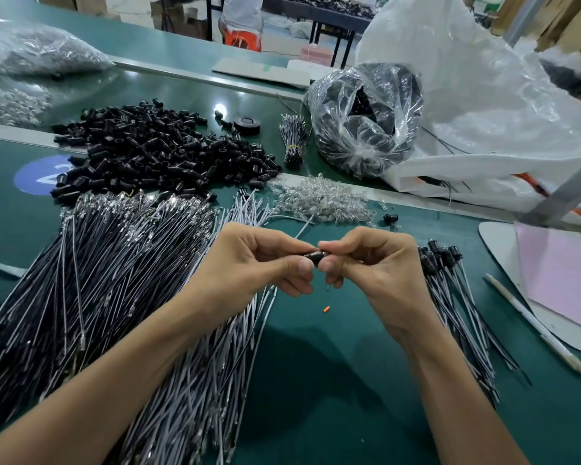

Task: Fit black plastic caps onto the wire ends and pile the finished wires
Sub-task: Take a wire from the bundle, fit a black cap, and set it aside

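A: Cap orientation?
B: Black cap (314,256) horizontal, long axis left to right, held above the green table (316,380). Open end: cannot tell.
A: Grip?
B: 2 pinches. Left hand (259,263) clamps the cap's left end between thumb and forefinger; right hand (366,263) clamps the right end, other fingers curled.
A: Stock?
B: Loose caps (155,152) heaped beyond; uncapped wires (98,280) under the left forearm; finished wires (450,290) beside the right hand.

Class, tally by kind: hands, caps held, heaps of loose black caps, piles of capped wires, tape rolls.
Hands (left hand, right hand): 2
Held cap: 1
Loose black caps heap: 1
Capped wires pile: 1
Tape roll: 1
Total: 6
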Demonstrator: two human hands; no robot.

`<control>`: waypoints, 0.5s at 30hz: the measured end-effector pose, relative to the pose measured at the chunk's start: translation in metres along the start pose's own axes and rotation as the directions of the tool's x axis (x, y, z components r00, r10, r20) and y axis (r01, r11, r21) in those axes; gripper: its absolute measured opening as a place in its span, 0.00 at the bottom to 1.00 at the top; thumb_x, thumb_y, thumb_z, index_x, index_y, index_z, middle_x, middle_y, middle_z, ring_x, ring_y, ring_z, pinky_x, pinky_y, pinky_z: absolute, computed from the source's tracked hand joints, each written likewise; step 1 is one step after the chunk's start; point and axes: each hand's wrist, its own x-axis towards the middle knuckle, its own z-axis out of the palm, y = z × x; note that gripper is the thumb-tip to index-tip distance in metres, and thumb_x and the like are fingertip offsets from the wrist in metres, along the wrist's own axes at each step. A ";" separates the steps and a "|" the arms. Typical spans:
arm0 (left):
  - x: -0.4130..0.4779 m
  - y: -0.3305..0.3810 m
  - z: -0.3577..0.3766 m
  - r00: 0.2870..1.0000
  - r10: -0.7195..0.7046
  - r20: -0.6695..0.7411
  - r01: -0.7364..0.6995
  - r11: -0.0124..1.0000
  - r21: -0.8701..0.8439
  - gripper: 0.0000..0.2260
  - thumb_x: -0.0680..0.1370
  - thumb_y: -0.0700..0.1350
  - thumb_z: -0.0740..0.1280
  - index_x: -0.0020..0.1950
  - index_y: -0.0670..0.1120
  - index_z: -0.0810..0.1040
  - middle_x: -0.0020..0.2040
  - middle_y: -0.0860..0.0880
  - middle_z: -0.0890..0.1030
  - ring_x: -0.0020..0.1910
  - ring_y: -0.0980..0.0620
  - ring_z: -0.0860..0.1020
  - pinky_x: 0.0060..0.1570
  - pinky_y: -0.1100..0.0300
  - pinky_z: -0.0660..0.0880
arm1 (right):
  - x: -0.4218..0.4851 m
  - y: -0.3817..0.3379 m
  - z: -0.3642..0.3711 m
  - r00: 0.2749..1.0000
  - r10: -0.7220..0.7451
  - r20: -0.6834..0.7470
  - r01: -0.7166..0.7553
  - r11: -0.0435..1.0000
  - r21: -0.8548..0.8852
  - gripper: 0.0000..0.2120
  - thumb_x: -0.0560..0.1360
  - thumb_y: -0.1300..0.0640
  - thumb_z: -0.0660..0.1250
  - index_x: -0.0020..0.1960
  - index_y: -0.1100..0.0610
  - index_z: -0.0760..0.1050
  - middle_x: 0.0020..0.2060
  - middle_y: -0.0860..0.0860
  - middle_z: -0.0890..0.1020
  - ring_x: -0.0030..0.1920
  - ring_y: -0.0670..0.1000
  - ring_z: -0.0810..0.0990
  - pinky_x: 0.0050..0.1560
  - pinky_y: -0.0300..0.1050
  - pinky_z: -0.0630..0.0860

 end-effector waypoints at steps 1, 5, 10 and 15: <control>0.001 0.001 0.001 1.000 0.010 -0.002 -0.010 1.000 -0.028 0.07 0.67 0.38 0.72 0.44 0.44 0.85 0.34 0.43 0.85 0.31 0.49 0.84 0.32 0.63 0.79 | 0.001 -0.001 0.001 1.000 -0.022 -0.006 0.022 0.999 0.025 0.09 0.65 0.69 0.75 0.39 0.57 0.82 0.30 0.49 0.83 0.29 0.45 0.78 0.33 0.35 0.75; 0.003 0.004 0.001 1.000 0.005 0.016 -0.004 0.996 -0.085 0.12 0.67 0.41 0.72 0.51 0.43 0.82 0.38 0.43 0.85 0.35 0.46 0.85 0.34 0.60 0.80 | 0.002 -0.002 0.006 0.995 -0.089 0.035 0.087 0.994 0.069 0.04 0.70 0.62 0.71 0.45 0.58 0.80 0.39 0.47 0.83 0.39 0.44 0.80 0.43 0.36 0.75; 0.002 0.008 -0.005 0.996 0.030 -0.080 -0.035 0.997 -0.062 0.19 0.72 0.54 0.68 0.58 0.45 0.79 0.44 0.43 0.86 0.41 0.45 0.85 0.39 0.58 0.81 | 0.003 -0.027 -0.030 0.993 -0.011 -0.117 0.064 0.886 0.459 0.10 0.76 0.57 0.62 0.45 0.56 0.82 0.43 0.52 0.85 0.40 0.47 0.83 0.42 0.40 0.80; 0.007 0.014 -0.016 0.911 0.101 -0.400 -0.092 0.995 0.041 0.09 0.77 0.50 0.66 0.52 0.47 0.80 0.40 0.48 0.86 0.36 0.50 0.83 0.35 0.61 0.79 | -0.009 -0.066 -0.110 0.965 0.138 -0.222 -0.138 0.990 0.017 0.13 0.76 0.51 0.63 0.45 0.54 0.84 0.34 0.49 0.81 0.34 0.44 0.78 0.32 0.34 0.75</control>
